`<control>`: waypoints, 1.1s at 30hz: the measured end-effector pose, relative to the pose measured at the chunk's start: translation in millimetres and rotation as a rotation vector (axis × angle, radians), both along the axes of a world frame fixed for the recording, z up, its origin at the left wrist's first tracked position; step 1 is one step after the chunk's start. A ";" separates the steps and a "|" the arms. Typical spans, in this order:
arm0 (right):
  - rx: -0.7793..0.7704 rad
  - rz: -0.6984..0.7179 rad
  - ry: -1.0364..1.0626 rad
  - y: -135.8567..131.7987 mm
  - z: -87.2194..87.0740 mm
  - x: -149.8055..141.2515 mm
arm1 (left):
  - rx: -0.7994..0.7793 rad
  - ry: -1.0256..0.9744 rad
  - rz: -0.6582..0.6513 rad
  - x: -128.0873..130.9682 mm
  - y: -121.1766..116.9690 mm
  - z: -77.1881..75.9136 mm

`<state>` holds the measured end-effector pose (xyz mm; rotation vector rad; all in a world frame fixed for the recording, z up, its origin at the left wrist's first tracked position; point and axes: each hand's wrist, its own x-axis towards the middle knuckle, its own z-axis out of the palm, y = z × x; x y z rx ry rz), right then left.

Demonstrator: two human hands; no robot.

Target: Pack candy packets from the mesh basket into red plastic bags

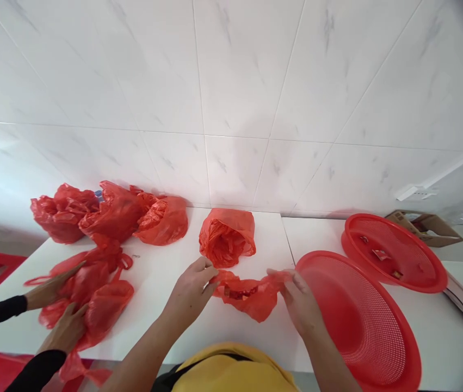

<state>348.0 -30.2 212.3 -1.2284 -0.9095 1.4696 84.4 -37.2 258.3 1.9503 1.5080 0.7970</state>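
A thin red plastic bag (258, 305) is stretched between my two hands above the white table. My left hand (192, 288) pinches one side of its mouth, and my right hand (298, 299) grips the opposite side. Small dark red items show inside the opening; their kind I cannot make out. Just behind it, a second red plastic bag (228, 234) sits on the table with its mouth gaping towards me. A large red plastic basket (382, 321) stands close to my right hand.
Another red basket (402, 245) at the right holds a few small packets. Behind it is a cardboard box (439, 234). Several filled red bags (161, 220) line the wall. On the left, a co-worker's hands (66, 326) handle more red bags (106, 310).
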 end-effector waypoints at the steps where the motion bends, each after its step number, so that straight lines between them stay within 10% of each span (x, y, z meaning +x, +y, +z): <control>1: -0.015 0.003 0.125 2.7 -3.2 -6.8 | -0.016 -0.013 -0.021 1.8 -0.1 2.1; 4: -0.041 0.030 0.276 6.7 -7.5 -25.7 | -0.074 -0.074 -0.057 8.2 -0.6 6.2; 13: 0.032 0.584 -0.164 -5.3 12.6 -60.1 | -0.245 -0.389 -0.106 29.6 -6.6 -2.5; 20: 0.041 0.426 -0.223 7.4 -14.6 -68.0 | -0.150 -0.327 -0.032 32.2 -5.6 -26.0; 33: -0.044 0.545 -0.069 5.0 -30.8 -62.3 | -0.178 -0.135 -0.121 35.7 -1.7 -58.9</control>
